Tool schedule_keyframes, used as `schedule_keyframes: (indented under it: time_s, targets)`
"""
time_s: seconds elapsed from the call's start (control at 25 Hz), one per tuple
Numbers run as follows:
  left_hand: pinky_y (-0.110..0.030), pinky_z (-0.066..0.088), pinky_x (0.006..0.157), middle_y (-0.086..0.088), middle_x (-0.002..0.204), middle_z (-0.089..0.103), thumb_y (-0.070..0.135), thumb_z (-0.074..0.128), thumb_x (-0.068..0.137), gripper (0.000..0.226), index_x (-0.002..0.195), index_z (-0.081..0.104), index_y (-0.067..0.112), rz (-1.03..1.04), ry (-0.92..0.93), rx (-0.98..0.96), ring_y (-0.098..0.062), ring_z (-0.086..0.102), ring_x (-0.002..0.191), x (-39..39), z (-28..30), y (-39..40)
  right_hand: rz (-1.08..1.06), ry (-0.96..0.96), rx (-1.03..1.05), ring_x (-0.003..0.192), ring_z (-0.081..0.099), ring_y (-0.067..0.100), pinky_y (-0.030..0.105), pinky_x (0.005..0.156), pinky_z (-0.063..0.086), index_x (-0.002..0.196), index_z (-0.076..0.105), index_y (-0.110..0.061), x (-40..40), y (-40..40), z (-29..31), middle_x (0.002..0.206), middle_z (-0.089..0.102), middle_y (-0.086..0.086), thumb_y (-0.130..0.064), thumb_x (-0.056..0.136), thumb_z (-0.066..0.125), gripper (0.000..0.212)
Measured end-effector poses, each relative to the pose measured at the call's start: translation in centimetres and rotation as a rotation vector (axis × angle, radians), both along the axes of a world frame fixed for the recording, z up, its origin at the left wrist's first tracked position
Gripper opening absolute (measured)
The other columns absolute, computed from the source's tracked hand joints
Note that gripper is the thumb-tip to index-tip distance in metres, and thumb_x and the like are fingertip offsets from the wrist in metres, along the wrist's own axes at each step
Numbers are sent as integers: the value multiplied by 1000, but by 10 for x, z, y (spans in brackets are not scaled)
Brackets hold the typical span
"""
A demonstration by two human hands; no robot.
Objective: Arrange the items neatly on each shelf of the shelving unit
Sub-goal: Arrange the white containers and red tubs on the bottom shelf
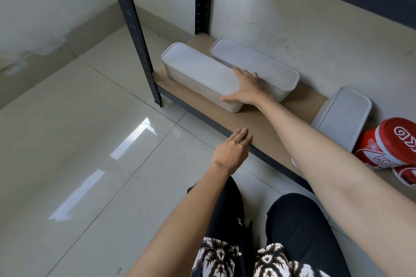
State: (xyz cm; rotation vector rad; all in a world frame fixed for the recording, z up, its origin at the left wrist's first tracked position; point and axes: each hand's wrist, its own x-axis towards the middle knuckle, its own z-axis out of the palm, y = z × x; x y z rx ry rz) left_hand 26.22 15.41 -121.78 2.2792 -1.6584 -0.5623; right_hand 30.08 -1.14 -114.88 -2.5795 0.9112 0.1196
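Two lidded boxes (200,74) sit at shelf (265,123) left corner. Right hand (245,90) spread flat against their near ends; left hand (231,150) flat on front edge. Boxes look light, rigid, slippery; grip sides.

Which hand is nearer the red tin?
Right. The right hand rests on the long white containers; the left hand rests on the shelf edge, farther from the red tin.
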Motion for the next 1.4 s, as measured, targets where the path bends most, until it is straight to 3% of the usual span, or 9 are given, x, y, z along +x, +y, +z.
schedule_keyframes:
  time_s: [0.16, 0.48, 1.12, 1.24, 1.4]
  targets:
    - [-31, 34, 109, 3, 160, 11, 26, 32, 102, 49, 150, 23, 20, -1, 0, 11, -13, 8, 147, 2, -3, -1, -2, -83, 17, 137, 31, 28, 36, 111, 27, 145, 32, -8, 1, 1, 2, 149, 35, 9, -41, 71, 79, 93]
    - [-32, 34, 109, 4, 159, 12, 26, 33, 102, 49, 150, 24, 21, -1, 5, 21, -12, 9, 147, 3, -3, -2, -21, -119, 73, 139, 28, 26, 39, 114, 27, 147, 31, -10, 7, 1, -5, 151, 33, 6, -41, 70, 80, 96]
    - [-35, 41, 104, 4, 160, 9, 23, 32, 102, 50, 150, 22, 22, -11, -15, 79, -12, 8, 147, 3, 0, -3, -16, -18, 110, 142, 23, 27, 42, 115, 25, 149, 26, -11, 6, 5, -1, 154, 27, 6, -49, 74, 74, 97]
    - [-35, 40, 105, 4, 160, 10, 17, 32, 101, 50, 150, 23, 22, -16, -46, 111, -13, 10, 147, 5, 1, -4, -65, -81, 114, 139, 30, 24, 42, 113, 28, 145, 34, -14, -11, 2, 6, 149, 35, 4, -55, 79, 65, 84]
    - [-31, 27, 111, 1, 159, 14, 10, 31, 99, 51, 149, 26, 19, -62, -105, 126, -15, 16, 145, 4, 12, -10, -273, -218, -74, 128, 43, 29, 40, 106, 35, 131, 51, -11, -72, -6, 7, 136, 49, 9, -36, 89, 57, 49]
